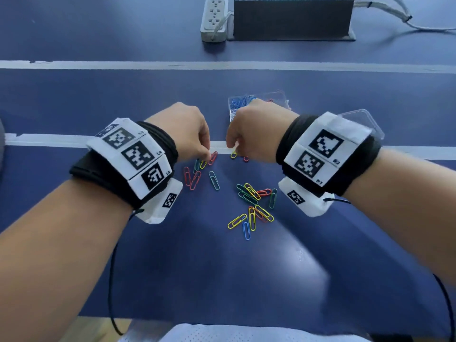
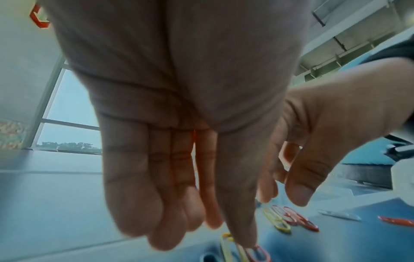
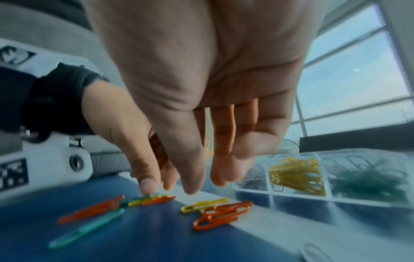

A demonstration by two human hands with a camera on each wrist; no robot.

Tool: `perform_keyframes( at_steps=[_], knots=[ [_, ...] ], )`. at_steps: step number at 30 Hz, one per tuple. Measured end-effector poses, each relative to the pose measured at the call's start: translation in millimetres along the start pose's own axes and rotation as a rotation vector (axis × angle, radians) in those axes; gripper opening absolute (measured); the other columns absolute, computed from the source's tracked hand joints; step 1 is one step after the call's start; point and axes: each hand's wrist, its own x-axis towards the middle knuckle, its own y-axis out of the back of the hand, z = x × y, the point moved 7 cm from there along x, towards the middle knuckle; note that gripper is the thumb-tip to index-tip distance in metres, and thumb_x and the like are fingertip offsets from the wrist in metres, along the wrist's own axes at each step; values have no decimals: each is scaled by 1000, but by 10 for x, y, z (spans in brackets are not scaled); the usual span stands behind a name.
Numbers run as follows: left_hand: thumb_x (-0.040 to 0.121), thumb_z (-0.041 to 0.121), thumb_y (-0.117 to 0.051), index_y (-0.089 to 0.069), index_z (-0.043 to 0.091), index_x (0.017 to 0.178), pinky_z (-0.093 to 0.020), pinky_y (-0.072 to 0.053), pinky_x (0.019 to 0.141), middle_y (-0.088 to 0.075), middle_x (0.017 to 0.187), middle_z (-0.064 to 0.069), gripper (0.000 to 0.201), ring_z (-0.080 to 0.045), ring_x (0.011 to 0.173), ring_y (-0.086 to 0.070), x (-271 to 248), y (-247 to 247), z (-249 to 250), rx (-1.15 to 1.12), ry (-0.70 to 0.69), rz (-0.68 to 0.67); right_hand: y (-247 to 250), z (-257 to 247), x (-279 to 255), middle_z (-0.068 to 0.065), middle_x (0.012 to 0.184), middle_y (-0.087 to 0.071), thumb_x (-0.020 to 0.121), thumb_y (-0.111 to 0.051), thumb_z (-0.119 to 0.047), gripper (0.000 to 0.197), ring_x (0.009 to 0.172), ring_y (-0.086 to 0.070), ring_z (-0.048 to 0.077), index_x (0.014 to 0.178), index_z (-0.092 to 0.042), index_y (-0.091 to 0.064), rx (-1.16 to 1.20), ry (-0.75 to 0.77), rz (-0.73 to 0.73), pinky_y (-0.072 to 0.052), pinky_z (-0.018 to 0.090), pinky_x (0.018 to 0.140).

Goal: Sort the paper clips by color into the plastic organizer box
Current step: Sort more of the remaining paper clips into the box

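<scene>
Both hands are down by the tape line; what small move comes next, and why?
Probably pinch the red clip under the left hand: its fingertip already touches it, nothing is held yet, and the organizer box sits open just beyond.

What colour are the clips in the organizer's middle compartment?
Yellow clips, clearest in the right wrist view.

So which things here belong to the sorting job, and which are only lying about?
Job:
- loose paper clips
- organizer box
- left hand
- right hand

Lying about:
- power strip
- dark panel
- white cables
</scene>
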Motion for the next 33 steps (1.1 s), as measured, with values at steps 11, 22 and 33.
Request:
perform_keyframes(
  at_steps=[11,22,33],
  knots=[
    [76,27,-72,-69,22,69,-25,-44,62,-68,74,-1,10,-20,77,-63,-15,-89,-5,-7,21,-13,-97,-144,45,5,65,-38,81,-57,-21,21,71,-49,30,65,-11,-51,-185,-5,-87,-42,30,64],
    [72,23,-75,-69,24,81,-31,-53,76,-68,86,-1,11,-23,86,-64,-54,-116,-52,-46,25,42,-149,-168,3,9,83,-57,83,-54,-18,22,79,-55,30,99,-15,-70,-174,70,-49,-50,30,72],
    [78,26,-63,-68,15,84,-33,-53,73,-66,87,-7,14,-28,86,-63,-48,-149,8,11,54,83,-81,-19,-125,-4,76,-58,82,-54,-22,22,79,-53,20,98,-23,-68,103,-24,65,-44,25,74]
  ],
)
